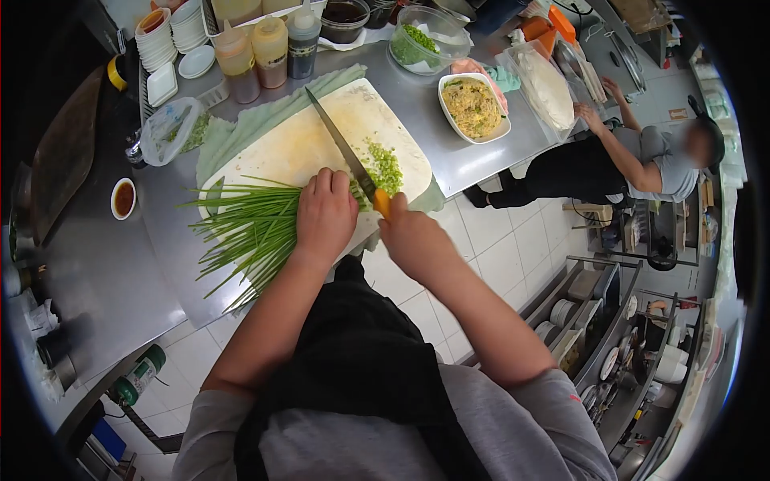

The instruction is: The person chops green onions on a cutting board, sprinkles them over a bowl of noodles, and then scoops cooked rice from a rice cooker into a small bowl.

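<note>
Overhead, left hand [325, 215], fingers curled tight, pins chives [249, 226] flat on the board [297, 136]; right hand [413, 236] fists the knife [341, 144] handle. Chives look light, limp, likely to splay: best bunched near the cut end.

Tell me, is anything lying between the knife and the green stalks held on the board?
Nothing visible. The knife in the right hand meets the green stalks beside the left hand pressing them; the chopped pile lies beyond the blade.
</note>
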Motion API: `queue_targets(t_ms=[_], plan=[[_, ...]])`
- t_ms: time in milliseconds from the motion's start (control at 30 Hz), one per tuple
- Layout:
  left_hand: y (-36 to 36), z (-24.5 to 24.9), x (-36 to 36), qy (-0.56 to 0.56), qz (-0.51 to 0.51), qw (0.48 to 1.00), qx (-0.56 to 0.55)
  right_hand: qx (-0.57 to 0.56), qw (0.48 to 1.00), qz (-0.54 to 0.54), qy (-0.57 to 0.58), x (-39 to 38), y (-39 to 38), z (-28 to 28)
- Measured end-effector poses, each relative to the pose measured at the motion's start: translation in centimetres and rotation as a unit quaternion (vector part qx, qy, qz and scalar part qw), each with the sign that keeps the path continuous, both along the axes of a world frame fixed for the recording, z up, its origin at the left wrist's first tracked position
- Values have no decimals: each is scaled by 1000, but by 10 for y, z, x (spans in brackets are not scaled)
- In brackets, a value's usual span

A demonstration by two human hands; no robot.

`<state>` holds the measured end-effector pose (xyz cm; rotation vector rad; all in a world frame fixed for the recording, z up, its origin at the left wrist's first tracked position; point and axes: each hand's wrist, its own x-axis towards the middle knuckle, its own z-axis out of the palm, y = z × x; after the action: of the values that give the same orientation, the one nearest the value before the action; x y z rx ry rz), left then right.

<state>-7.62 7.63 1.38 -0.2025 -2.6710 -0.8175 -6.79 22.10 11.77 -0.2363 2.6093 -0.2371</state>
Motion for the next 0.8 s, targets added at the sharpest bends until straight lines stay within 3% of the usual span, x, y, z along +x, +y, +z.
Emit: queue_targets(t_ms=[67,200,267,333,433,567,667,733,800], plan=[[0,-2,1,-2,1,1000,-2,-16,998,-26,-48,11,5,20],[0,0,1,-5,2,1000,4,21,998,-39,-50,29,-2,-15],[-1,-1,1,2,-5,1000,13,-10,1000,-16,24,13,-8,-27],[-1,-1,1,7,-3,1000,6,-21,999,-13,35,6,1,-4],[-1,-3,0,10,3,1000,7,1,998,-26,-64,27,12,28],[0,-5,1,9,4,1000,-2,7,998,-63,-23,23,-6,-27],[-1,-3,1,-1,-1,1000,2,-21,999,-36,18,8,-5,-8],[-1,-3,3,-7,-3,1000,-1,-17,999,-19,-27,20,8,26],[-1,-4,2,-14,-3,1000,-4,-1,999,-36,-38,38,2,5]])
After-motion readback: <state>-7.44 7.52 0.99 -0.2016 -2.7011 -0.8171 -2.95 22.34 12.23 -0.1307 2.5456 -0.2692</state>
